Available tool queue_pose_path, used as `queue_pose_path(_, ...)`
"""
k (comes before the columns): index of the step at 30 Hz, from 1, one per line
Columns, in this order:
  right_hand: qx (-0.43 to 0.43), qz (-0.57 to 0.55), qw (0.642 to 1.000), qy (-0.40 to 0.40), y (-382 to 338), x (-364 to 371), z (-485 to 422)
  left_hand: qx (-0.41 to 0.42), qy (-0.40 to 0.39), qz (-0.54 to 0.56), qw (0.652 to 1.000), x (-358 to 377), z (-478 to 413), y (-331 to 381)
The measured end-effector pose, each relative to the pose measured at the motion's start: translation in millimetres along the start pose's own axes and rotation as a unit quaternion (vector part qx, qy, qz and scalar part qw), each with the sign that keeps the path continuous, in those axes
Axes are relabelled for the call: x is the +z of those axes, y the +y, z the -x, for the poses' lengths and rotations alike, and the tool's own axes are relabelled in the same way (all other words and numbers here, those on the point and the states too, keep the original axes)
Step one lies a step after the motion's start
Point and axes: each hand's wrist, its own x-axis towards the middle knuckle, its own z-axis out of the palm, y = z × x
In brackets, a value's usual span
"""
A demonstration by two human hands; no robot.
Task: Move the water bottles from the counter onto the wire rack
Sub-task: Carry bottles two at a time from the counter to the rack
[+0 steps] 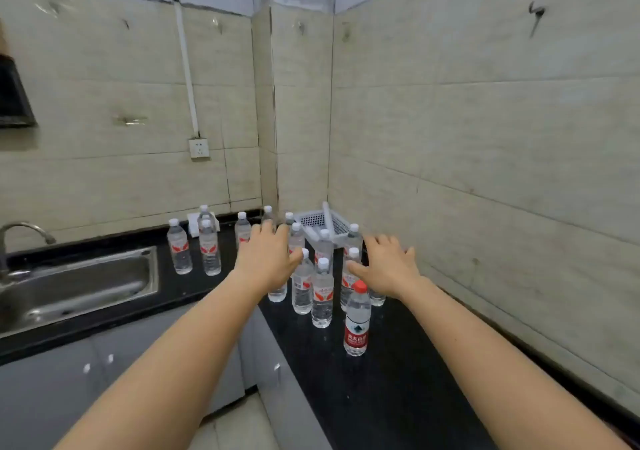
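Observation:
Several clear water bottles with white caps stand upright on the black counter [381,397], clustered in the corner; one of them [322,297] is in the middle of the group. A red-capped bottle [356,325] stands nearest to me. Two more bottles [179,252] stand apart to the left, near the sink. A white rack [320,222] sits in the corner behind the cluster. My left hand [266,259] hovers over the cluster's left side, fingers apart. My right hand [388,266] hovers over its right side, fingers spread. Neither holds anything.
A steel sink [76,286] with a tap [20,234] lies at the left. Tiled walls meet in the corner behind the rack. A wall socket [199,148] sits above the counter. Grey cabinet doors [52,397] run below the counter.

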Motion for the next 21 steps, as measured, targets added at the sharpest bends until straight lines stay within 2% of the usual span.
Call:
queue_pose_path(10, 0.093, -0.016, 0.992, -0.084, 36, 105, -86, 0.072, -0.127, 0.055, 0.988, 158, -110, -12)
queue_pose_path(21, 0.097, 0.031, 0.987, -0.120, 47, 178, -120, 0.117, -0.157, 0.061, 0.979, 248, -187, -28)
